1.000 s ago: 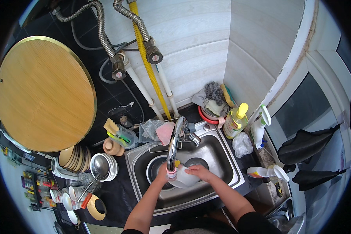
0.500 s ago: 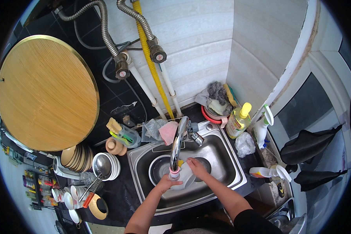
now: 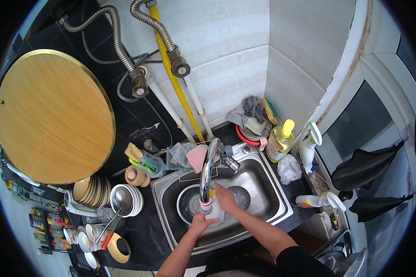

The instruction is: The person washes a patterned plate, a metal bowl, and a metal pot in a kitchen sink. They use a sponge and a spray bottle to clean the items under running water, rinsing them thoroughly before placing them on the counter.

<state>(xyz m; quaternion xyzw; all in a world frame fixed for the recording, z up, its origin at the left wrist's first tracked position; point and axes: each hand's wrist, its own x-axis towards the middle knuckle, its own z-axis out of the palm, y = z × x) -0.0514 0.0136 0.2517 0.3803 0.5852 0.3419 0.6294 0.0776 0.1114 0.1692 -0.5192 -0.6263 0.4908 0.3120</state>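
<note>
Under the pink-ringed end of the chrome faucet, my left hand grips the near edge of a whitish dish, its thumb lying across it. The dish is tilted over the sink, and the faucet covers part of it. My right hand is at the far side of the dish, its fingers bent toward it. By those fingertips shows a small yellow patch, too small to name. Beneath the hands, a round metal basin stands in the steel sink, with another round vessel to its right.
Left of the sink are stacked white bowls with a ladle on top, and brown bowls. Behind lie a pink cloth and a utensil holder. To the right stand a yellow-capped bottle and spray bottles.
My right hand has shifted slightly left and up along the dish, its fingers pointing more away from me. My left hand has moved slightly down. The view has shifted a little.
</note>
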